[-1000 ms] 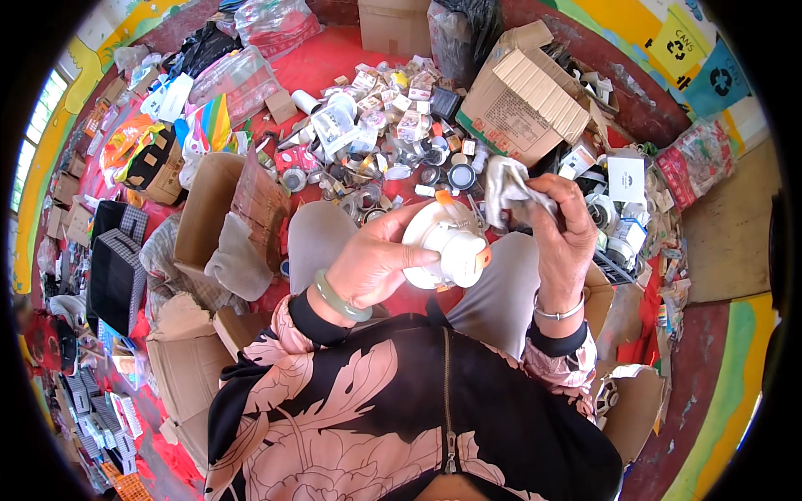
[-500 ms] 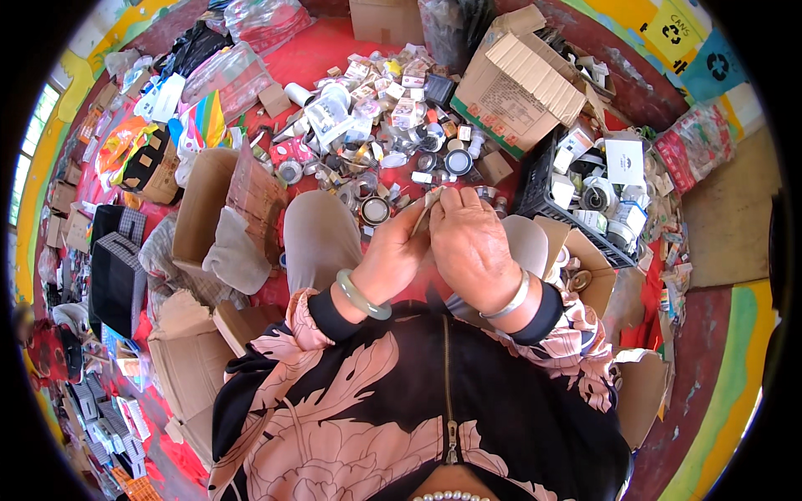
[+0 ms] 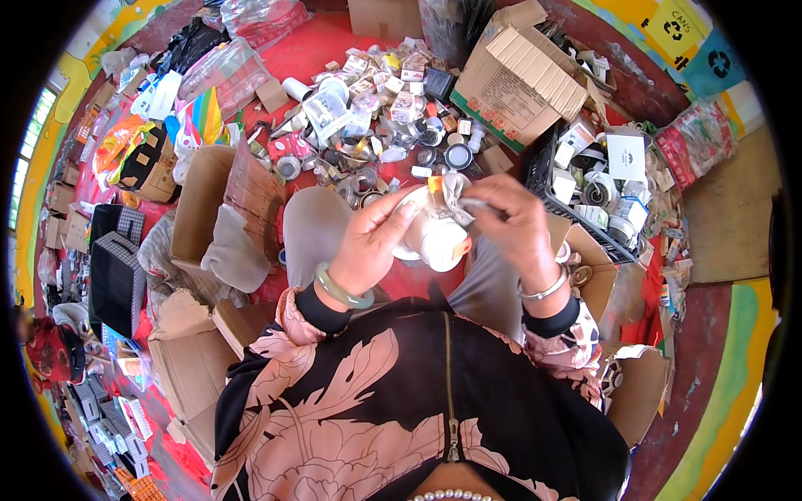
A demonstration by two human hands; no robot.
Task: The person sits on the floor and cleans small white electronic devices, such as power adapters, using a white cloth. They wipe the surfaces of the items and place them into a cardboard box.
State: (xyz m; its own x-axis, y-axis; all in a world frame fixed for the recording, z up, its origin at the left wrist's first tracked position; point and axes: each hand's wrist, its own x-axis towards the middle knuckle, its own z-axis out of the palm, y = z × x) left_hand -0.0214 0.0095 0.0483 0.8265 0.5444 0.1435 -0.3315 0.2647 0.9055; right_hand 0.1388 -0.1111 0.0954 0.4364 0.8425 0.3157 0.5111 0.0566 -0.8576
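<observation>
My left hand (image 3: 380,238) is closed on a white rounded item (image 3: 440,244) with orange patches on it, held up between my knees. Its exact kind I cannot make out. A crumpled grey piece (image 3: 453,199) sticks up from its far side. My right hand (image 3: 510,217) is at that grey piece, with its fingers closed on the edge and slightly blurred. Beyond my hands a heap of small boxes, jars and lamp-like parts (image 3: 401,108) covers the red floor. Among it lies a round dark-rimmed part (image 3: 458,156).
To the right stand a black crate (image 3: 535,179) of white fittings and an open cardboard box (image 3: 597,288). A large carton (image 3: 518,83) leans behind them. On the left are open cardboard boxes (image 3: 200,200), a grey cloth (image 3: 230,259) and black baskets (image 3: 117,280).
My hands were close together with the held item mostly hidden. Now my right hand has moved to the right, and the white item and its grey piece have come into sight.
</observation>
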